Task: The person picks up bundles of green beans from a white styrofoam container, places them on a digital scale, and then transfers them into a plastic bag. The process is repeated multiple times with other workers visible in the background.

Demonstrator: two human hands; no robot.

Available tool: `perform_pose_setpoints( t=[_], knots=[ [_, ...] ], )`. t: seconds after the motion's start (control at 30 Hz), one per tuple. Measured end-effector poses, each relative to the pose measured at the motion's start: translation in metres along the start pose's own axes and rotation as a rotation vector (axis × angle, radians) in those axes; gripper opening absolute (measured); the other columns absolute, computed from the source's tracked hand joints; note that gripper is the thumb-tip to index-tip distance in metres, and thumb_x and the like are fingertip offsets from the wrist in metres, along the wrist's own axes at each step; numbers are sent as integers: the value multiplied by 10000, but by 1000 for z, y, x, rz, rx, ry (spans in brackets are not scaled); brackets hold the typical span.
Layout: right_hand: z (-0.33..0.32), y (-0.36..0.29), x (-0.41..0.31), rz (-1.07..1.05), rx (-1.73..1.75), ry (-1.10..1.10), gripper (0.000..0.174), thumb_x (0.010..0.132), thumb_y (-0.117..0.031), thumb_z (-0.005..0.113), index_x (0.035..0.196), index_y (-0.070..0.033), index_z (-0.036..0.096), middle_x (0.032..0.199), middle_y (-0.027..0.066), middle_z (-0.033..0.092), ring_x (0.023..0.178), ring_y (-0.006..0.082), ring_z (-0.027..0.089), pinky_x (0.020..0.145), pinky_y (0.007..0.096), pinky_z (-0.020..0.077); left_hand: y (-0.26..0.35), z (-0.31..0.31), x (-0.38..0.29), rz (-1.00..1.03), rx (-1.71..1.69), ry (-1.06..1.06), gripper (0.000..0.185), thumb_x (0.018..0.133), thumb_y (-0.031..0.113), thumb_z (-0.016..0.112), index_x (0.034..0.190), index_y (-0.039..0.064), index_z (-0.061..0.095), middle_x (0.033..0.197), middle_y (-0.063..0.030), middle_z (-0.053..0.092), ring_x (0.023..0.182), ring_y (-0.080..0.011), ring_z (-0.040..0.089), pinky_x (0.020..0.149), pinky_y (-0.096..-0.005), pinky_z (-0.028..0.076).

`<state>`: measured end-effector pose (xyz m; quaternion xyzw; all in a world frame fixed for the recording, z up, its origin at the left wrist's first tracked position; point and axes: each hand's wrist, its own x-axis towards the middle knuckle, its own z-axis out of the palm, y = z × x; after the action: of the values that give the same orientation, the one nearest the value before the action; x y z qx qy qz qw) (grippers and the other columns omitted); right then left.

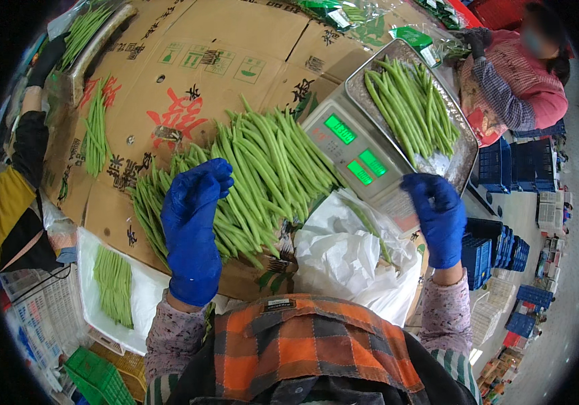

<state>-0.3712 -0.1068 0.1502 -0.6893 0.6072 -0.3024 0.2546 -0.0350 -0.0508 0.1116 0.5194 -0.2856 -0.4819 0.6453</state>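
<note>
My left hand [196, 223], in a blue glove, is over the left part of a large pile of green beans [264, 167] on flattened cardboard; its fingers are curled, and whether they hold a bean is unclear. My right hand [436, 215], gloved in blue too, hovers by the near corner of the digital scale [355, 147], fingers bent; nothing plain shows in them. On the scale's metal tray [464, 152] lies a bundle of green beans [411, 109] over clear plastic. A crumpled white plastic bag [340, 253] with a few beans sits between my hands, close to my body.
A white foam box [148, 288] with beans stands at lower left. A small bean bunch [97, 131] lies on the cardboard [178, 71]. One co-worker [21, 187] works at left, another [517, 86] at upper right near packaged greens. Blue crates [477, 258] stand at right.
</note>
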Motion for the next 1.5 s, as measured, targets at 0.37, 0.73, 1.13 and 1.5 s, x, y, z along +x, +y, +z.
perform_pose_setpoints(
  t=[0.37, 0.73, 1.13, 1.5],
  knots=[
    [153, -52, 18, -358, -541, -143, 490, 787, -521, 748, 786, -43, 636, 705, 155, 602, 615, 317, 597, 568, 417, 483, -5, 1, 4, 49, -16, -8, 207, 984, 131, 579, 1141, 18, 650, 1099, -94, 693, 981, -178, 658, 880, -323, 517],
    [141, -39, 36, -56, -346, -317, 395, 902, -444, 641, 879, -51, 681, 824, 199, 657, 712, 418, 603, 640, 446, 486, -3, -13, 1, 13, -13, 18, 221, 989, 141, 564, 1153, 11, 635, 1105, -94, 685, 1006, -171, 642, 909, -327, 501],
    [38, -28, 69, 309, 267, -214, 355, 947, -350, 666, 973, 2, 712, 778, 25, 701, 707, 78, 620, 676, 258, 480, -8, -4, 2, -6, 84, 26, 238, 1008, 180, 541, 1142, 14, 645, 1093, -87, 681, 962, -174, 645, 871, -326, 507],
    [-49, 7, 115, 52, -221, 392, 342, 888, -315, 737, 1117, -61, 715, 972, 96, 727, 804, 142, 659, 772, 280, 510, -3, 2, 2, -28, 53, 7, 196, 994, 152, 570, 1129, 31, 645, 1101, -75, 682, 966, -150, 638, 883, -308, 498]
  ],
)
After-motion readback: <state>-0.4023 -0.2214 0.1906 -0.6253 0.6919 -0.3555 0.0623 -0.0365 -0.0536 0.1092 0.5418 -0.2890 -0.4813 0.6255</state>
